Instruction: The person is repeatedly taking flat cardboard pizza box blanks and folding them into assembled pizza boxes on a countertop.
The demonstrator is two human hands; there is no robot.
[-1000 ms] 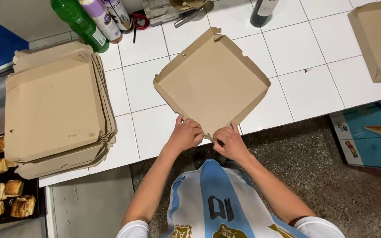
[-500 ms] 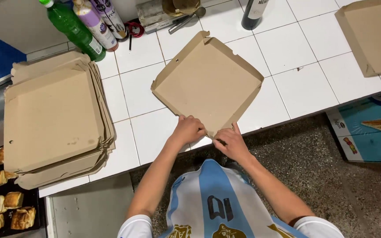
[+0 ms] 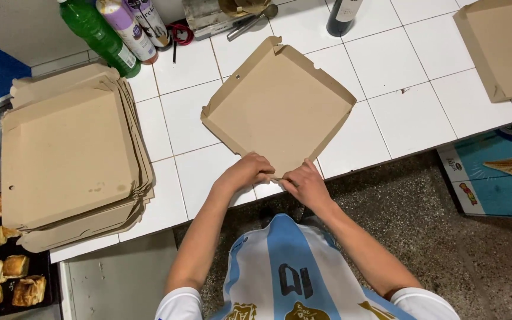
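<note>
Two hands' fingers, left hand (image 3: 249,172) and right hand (image 3: 304,185), pinching one cardboard box (image 3: 280,106) corner.

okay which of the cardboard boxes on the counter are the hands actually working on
The brown cardboard box tray lying alone at mid-counter; both hands pinch its near corner. The stack of folded boxes and the far-right box lie untouched.

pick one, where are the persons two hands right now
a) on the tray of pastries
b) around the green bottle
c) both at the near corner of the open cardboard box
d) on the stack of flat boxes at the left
c: the left hand and the right hand meet at the near corner of the open cardboard box, which lies on the white tiled counter.
</note>
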